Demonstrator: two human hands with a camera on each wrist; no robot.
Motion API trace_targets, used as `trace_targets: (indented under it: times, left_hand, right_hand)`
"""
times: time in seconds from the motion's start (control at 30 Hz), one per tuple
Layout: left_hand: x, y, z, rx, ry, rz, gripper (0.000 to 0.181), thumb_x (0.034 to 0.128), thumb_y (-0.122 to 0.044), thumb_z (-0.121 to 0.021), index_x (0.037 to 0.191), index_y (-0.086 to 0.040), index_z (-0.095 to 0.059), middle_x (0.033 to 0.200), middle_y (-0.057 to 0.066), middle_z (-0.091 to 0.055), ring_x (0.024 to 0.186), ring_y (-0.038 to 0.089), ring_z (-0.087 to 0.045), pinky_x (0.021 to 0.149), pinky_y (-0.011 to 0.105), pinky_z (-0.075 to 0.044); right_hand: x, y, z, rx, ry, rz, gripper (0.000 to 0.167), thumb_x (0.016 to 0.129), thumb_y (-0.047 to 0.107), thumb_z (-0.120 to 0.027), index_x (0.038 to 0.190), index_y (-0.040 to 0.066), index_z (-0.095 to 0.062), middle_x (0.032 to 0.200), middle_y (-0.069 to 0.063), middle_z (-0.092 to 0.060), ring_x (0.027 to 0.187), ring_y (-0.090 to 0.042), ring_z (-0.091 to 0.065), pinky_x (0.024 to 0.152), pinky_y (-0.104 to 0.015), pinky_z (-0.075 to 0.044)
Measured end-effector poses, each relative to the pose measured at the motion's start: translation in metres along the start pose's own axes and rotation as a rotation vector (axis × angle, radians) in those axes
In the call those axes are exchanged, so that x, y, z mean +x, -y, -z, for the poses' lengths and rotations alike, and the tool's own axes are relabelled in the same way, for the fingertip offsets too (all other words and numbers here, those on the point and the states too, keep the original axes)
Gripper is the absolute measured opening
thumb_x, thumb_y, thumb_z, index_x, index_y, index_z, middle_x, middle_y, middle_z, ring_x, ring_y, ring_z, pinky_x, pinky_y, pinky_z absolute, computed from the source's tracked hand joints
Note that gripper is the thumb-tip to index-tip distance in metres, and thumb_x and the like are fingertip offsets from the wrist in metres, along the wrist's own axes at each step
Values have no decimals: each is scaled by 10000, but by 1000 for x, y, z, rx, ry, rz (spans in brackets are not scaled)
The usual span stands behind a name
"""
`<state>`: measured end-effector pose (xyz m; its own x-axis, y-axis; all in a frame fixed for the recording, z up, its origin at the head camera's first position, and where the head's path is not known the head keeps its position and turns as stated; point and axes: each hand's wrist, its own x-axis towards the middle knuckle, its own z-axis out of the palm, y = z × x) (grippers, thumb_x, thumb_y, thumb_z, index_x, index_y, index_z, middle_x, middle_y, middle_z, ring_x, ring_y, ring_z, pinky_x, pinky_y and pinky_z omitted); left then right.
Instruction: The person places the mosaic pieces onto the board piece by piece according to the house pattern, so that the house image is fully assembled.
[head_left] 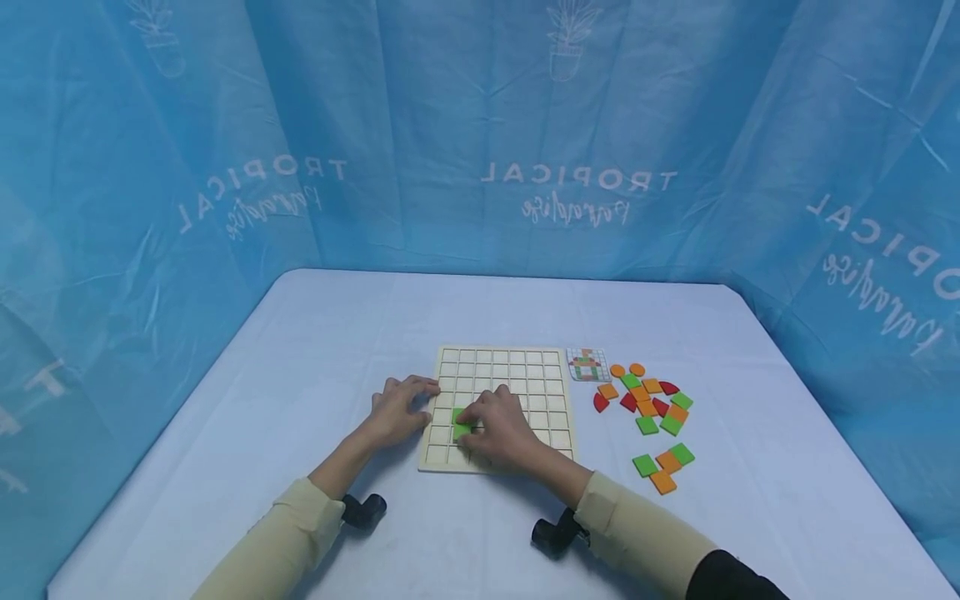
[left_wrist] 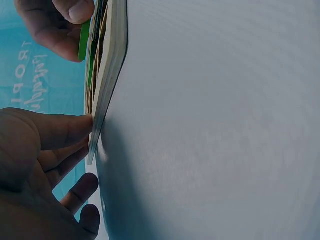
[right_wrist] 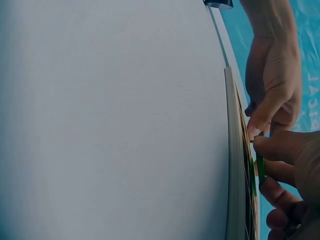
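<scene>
A pale wooden grid board (head_left: 536, 402) lies on the table. My right hand (head_left: 501, 429) is over its lower left part and pinches a green square tile (left_wrist: 84, 44) between thumb and fingers, tilted just above the board. Another green tile (left_wrist: 90, 72) lies in the grid close below it. My left hand (head_left: 397, 413) touches the board's left edge with thumb and fingertips, the fingers fairly straight; the left wrist view shows the thumb against the rim. The right fingers partly hide the green tiles in the head view.
A small pattern card (head_left: 588, 364) lies at the board's upper right. Further right are scattered orange squares (head_left: 663, 482), green squares (head_left: 644, 465), orange discs (head_left: 617, 370) and red quarter-circle pieces (head_left: 601, 402). A blue printed curtain (head_left: 480, 125) surrounds the white table (head_left: 345, 317).
</scene>
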<state>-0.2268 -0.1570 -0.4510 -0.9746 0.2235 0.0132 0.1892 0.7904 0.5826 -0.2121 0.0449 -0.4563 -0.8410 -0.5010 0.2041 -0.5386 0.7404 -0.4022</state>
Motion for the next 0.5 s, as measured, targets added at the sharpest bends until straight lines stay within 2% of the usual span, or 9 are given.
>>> trace_targets:
  times: [0.5]
  left_hand:
    - [-1, 0, 0, -16, 0, 0, 420, 816, -74, -705, 1229, -82, -634, 1343, 45, -537, 1111, 260, -407, 876, 491, -271]
  right_hand:
    - [-1, 2, -5, -59, -18, 32, 247, 763, 306, -788, 991, 216, -757, 903, 93, -595, 811, -117, -390, 746, -307, -307]
